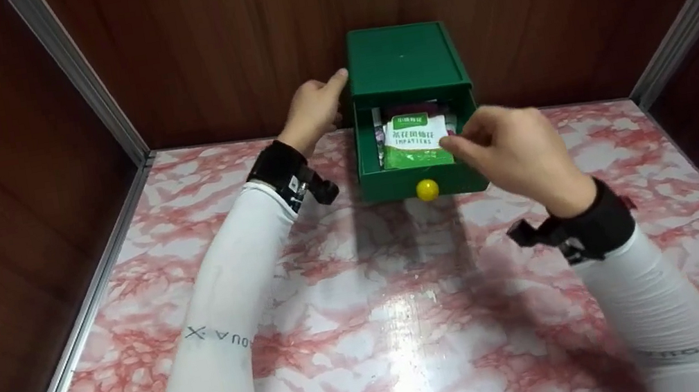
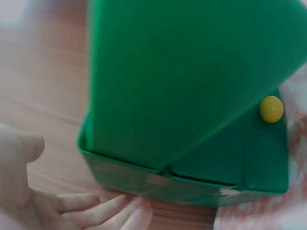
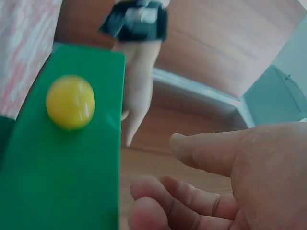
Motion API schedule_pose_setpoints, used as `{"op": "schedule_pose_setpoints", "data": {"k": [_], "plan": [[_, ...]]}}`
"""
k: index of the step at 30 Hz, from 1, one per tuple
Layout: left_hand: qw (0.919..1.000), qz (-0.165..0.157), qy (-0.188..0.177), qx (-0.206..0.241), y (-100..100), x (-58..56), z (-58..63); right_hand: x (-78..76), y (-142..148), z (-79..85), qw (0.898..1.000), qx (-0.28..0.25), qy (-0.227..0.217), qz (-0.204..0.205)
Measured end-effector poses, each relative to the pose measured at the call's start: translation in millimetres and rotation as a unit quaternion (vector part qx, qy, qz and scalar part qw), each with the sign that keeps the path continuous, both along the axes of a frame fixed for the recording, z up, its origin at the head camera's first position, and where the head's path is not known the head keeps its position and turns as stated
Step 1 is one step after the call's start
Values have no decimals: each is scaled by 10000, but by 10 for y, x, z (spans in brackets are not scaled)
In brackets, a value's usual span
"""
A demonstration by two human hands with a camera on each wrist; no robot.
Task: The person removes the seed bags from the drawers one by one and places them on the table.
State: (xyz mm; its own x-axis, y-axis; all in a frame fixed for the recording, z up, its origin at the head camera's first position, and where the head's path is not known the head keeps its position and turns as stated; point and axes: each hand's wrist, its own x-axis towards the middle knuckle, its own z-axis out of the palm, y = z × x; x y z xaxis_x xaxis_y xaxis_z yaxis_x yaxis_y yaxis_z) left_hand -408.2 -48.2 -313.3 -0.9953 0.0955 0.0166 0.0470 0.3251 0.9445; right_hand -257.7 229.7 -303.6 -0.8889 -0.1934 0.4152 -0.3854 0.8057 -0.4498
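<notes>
A green box [image 1: 401,58] stands against the back wall with its drawer [image 1: 390,184] pulled out. A round yellow knob [image 1: 427,190] sits on the drawer front. Inside lies a white and green seed packet [image 1: 415,147] marked "IMPATIENS", over purplish packets that it partly hides. My left hand [image 1: 314,114] is at the box's left side, its fingers extended in the left wrist view; contact is unclear. Above the drawer's right edge hovers my right hand [image 1: 521,151], thumb near the packet. In the right wrist view a gap shows between thumb and bent fingers, with nothing held.
A red and white marbled table [image 1: 321,369] spreads in front of the box. Brown wood panels [image 1: 214,49] enclose the back and both sides, with metal strips [image 1: 80,70] at the corners.
</notes>
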Motion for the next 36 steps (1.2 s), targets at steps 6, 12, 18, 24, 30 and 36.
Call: {"op": "schedule_pose_setpoints", "data": {"k": [6,12,18,24,30,36], "plan": [[9987,-336,44,-392,16,195,348,-311,91,234,9984,83,-563,-13],[9865,-991,17,-1302,184,360,549,-621,78,352,9877,296,-1504,308],[9639,-1274,278,-2320,384,392,540,-842,4,374,9711,839,-2193,424],[9416,-1391,261,-3055,554,390,431,-1007,-83,358,9516,1436,-2679,445],[9175,-1642,486,-3589,679,404,315,-1077,-134,312,9431,1958,-2643,477],[9002,-1756,428,-3963,748,420,250,-1094,-199,296,9320,2421,-2668,383]]}}
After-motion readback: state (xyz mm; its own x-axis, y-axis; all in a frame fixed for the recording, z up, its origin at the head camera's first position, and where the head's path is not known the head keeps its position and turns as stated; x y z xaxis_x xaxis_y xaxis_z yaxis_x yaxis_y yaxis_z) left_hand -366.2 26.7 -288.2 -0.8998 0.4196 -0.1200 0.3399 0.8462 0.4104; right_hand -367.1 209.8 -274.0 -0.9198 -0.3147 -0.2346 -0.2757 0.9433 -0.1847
